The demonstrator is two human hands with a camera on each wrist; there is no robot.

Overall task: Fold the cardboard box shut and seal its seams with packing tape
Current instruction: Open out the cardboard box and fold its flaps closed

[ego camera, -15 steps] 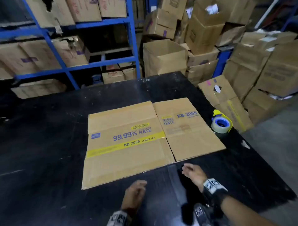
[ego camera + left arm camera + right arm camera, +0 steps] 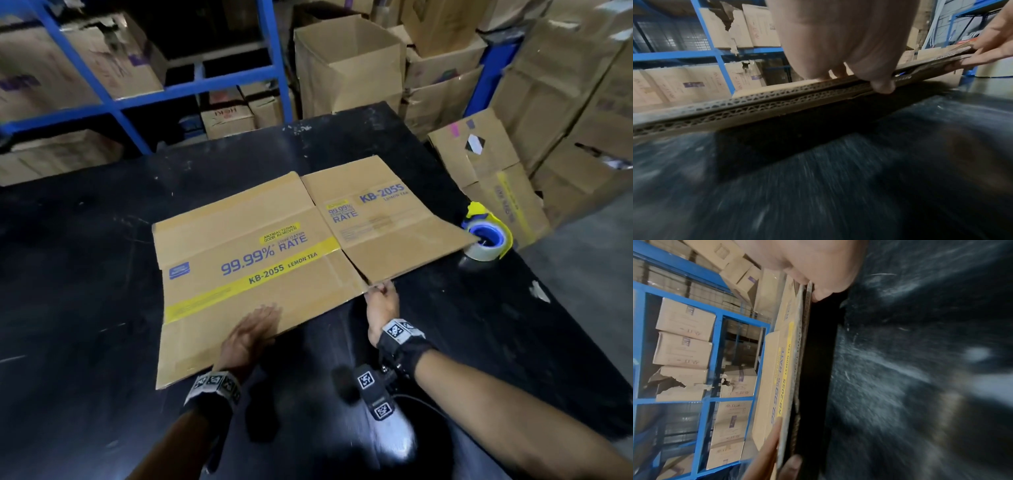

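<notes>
A flattened cardboard box (image 2: 246,260) printed "KB-2055 LEMON TEA" lies on the black table (image 2: 85,274). My left hand (image 2: 260,322) lies on its near edge, fingers flat on top and thumb (image 2: 881,86) under the edge. My right hand (image 2: 382,289) pinches the near edge at the slit between the two panels. In the left wrist view the corrugated edge (image 2: 756,104) is raised off the table, with shadow beneath. A roll of clear packing tape (image 2: 486,240) in a blue and yellow dispenser stands at the table's right edge, partly behind the box's right corner.
Blue shelving (image 2: 274,68) loaded with cartons stands behind the table. An open carton (image 2: 349,65) is at the far edge. Stacked cartons (image 2: 565,85) fill the right side, one (image 2: 486,154) close to the table's corner. Bare table surface surrounds the box.
Both hands have moved forward from the bare table onto the box's near edge and taken hold of it. The edge has lifted, and the box's right corner now overlaps the tape roll.
</notes>
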